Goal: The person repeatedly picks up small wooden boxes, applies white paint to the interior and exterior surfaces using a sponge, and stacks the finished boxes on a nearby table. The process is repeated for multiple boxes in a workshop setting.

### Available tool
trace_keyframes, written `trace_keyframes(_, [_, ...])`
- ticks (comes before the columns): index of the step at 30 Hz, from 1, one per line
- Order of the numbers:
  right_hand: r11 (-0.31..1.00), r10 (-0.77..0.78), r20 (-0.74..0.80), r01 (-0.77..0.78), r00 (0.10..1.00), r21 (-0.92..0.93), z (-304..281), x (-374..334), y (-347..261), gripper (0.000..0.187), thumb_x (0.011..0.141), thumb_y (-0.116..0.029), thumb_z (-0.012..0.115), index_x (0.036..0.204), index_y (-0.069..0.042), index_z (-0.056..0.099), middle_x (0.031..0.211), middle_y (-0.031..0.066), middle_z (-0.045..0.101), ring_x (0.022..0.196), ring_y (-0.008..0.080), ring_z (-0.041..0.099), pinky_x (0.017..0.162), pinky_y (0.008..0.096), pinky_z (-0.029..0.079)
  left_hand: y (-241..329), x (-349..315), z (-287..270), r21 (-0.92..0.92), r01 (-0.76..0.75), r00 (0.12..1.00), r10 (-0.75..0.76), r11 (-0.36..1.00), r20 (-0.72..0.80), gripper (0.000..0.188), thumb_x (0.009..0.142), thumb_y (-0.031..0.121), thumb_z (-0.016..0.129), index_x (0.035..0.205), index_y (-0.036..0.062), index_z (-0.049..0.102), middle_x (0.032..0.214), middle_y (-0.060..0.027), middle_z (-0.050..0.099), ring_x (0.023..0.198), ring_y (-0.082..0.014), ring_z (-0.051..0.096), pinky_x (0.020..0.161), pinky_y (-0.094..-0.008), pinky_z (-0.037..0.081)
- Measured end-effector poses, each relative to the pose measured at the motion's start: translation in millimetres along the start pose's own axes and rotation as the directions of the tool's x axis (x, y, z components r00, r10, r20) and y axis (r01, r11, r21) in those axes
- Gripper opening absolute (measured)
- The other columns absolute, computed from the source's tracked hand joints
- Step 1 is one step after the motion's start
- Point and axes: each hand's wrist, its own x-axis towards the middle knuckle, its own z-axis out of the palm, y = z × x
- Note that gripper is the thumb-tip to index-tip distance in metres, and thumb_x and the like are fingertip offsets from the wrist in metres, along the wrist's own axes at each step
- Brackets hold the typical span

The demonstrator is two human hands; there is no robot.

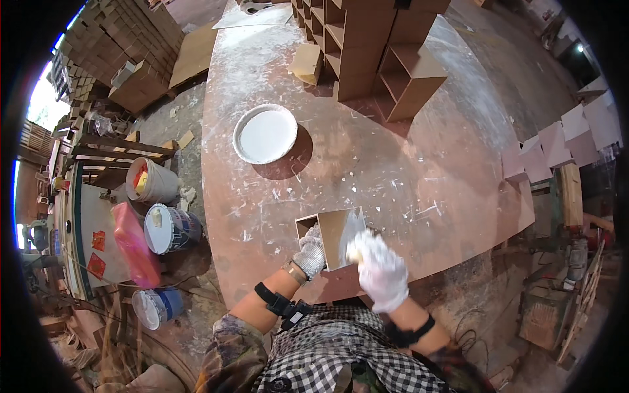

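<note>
My left hand (310,254), in a grey knit glove, grips a small open-fronted brown board box (333,230) near the table's front edge. Its fingers reach into or against the box's open side. In a white-smeared glove, my right hand (384,278) is closed around a small pale pad or brush, mostly hidden by the fingers and blurred. It is at the box's right side, where a white streak runs along the brown face. Beyond the box stands a round white tub (237,143) filled with smooth white paste or paint.
Stacked brown compartment boxes (367,56) stand at the table's far side, beside a yellowish block (305,64). White smears and crumbs mark the brown tabletop (341,164). Several buckets (171,229) and a pink plastic bag (134,245) are on the left. Pale boxes (553,147) line the right.
</note>
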Motion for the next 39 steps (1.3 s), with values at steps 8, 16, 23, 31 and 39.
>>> trace_keyframes(8, [0.983,-0.064,0.022,0.06,0.998,0.175,17,86,42,0.027,0.08,-0.004,0.057,0.106,-0.006,0.066,0.109,0.0132,0.066,0.102,0.0294,0.064,0.086,0.0393,0.052,-22,13,24,-0.199,-0.065,0.998,0.061,0.978,-0.024,0.033,0.09,0.024,0.055,0.115,0.0026,0.06,0.107,-0.0205,0.063,0.101,-0.0351,0.061,0.085,-0.044,0.049])
trace_keyframes(16, [0.919,-0.163,-0.078,0.18,0.983,0.35,-9,14,-21,0.021,0.076,-0.006,0.061,0.095,-0.008,0.068,0.107,0.011,0.068,0.104,0.0303,0.064,0.091,0.0411,0.052,-55,6,51,-0.236,-0.28,0.942,0.22,0.93,-0.252,0.035,0.085,0.027,0.06,0.11,0.0018,0.061,0.105,-0.0196,0.063,0.098,-0.0362,0.06,0.085,-0.0455,0.047])
trace_keyframes(23, [0.895,-0.18,-0.199,0.245,0.963,0.372,12,93,19,0.025,0.074,0.0,0.059,0.094,-0.009,0.07,0.1,0.0096,0.07,0.095,0.0261,0.067,0.093,0.0387,0.051,-69,42,84,-0.573,-0.198,0.972,0.083,0.796,-0.219,0.036,0.087,0.031,0.06,0.111,0.0042,0.061,0.1,-0.0199,0.065,0.094,-0.0343,0.064,0.081,-0.0453,0.051])
trace_keyframes(31, [0.854,-0.237,-0.061,0.238,0.97,0.463,-6,38,-22,0.026,0.071,-0.001,0.061,0.094,-0.009,0.07,0.1,0.0084,0.07,0.098,0.0279,0.067,0.091,0.0403,0.053,-48,21,49,-0.052,-0.345,0.923,0.328,0.937,-0.2,0.045,0.077,0.038,0.068,0.107,0.0043,0.061,0.099,-0.0166,0.063,0.089,-0.031,0.062,0.079,-0.046,0.05])
trace_keyframes(39, [0.716,-0.207,0.003,0.149,0.978,0.682,9,127,24,0.035,0.079,0.008,0.053,0.112,0.003,0.064,0.114,0.0201,0.066,0.111,0.0326,0.063,0.101,0.0402,0.048,2,13,16,0.07,-0.072,0.996,0.075,0.995,-0.037,0.037,0.084,0.029,0.061,0.109,0.001,0.062,0.101,-0.0233,0.062,0.104,-0.0332,0.06,0.087,-0.0425,0.049])
